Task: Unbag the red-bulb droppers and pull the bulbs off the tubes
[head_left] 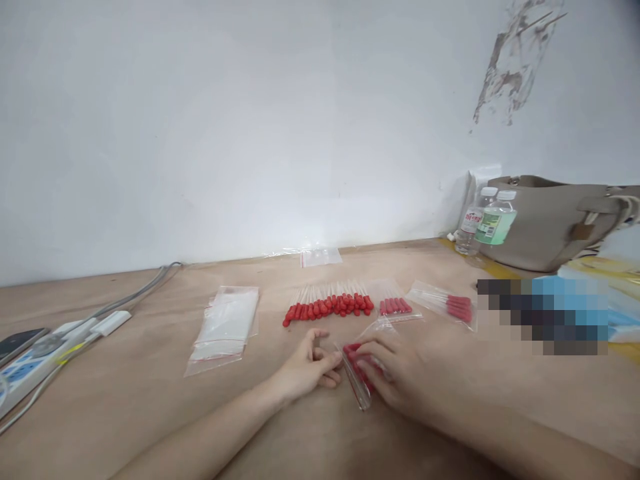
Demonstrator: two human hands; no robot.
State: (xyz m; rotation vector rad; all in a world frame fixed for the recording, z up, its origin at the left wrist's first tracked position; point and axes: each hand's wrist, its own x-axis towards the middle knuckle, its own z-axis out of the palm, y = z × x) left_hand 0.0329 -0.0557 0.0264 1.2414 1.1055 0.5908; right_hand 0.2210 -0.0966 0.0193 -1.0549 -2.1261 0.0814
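Observation:
My left hand (309, 367) and my right hand (400, 373) meet low in the middle of the wooden table (150, 413). Between them lies a small clear zip bag (361, 369) holding red-bulbed droppers. The left hand's fingers pinch the bag's left end. My right hand lies over the bag's right part, fingers pressed on it. Beyond the hands a row of several loose red-bulbed droppers (327, 307) lies side by side. Two filled bags of droppers (395, 303) (445, 305) lie to the right of that row.
A stack of flat clear bags (225, 327) lies at the left, another small bag (320, 256) by the wall. A power strip with cables (45, 357) and a phone (17, 341) sit far left. Two water bottles (487, 223) and a beige handbag (550, 223) stand at the back right.

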